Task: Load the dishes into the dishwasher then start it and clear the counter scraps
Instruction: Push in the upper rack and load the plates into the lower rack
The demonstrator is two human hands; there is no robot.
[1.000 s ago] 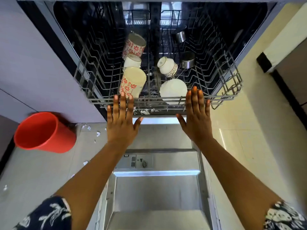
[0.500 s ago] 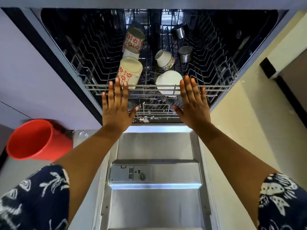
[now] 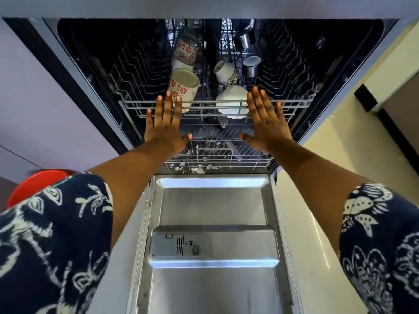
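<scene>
The dishwasher stands open with its steel door [image 3: 213,205] folded down flat toward me. The upper wire rack [image 3: 294,104] sits almost fully inside the dark tub. It carries red-flowered mugs [image 3: 182,83], a white cup [image 3: 224,72], a white bowl [image 3: 231,96] and steel cups [image 3: 251,64]. My left hand [image 3: 164,125] lies flat, fingers spread, against the rack's front rail. My right hand [image 3: 266,120] presses the same rail further right, also flat with its fingers apart. Neither hand holds anything. The lower rack [image 3: 215,159] shows beneath them.
A red plastic bucket [image 3: 34,184] stands on the floor at the left, half hidden by my patterned sleeve. Small white scraps [image 3: 197,169] lie along the lower rack's front edge. Grey cabinet fronts flank the left side, a cream tiled floor [image 3: 340,159] the right.
Both hands have pushed the upper rack back into the dishwasher, from pulled out over the door to nearly fully inside. I have leaned closer, so the red bucket is now mostly hidden.
</scene>
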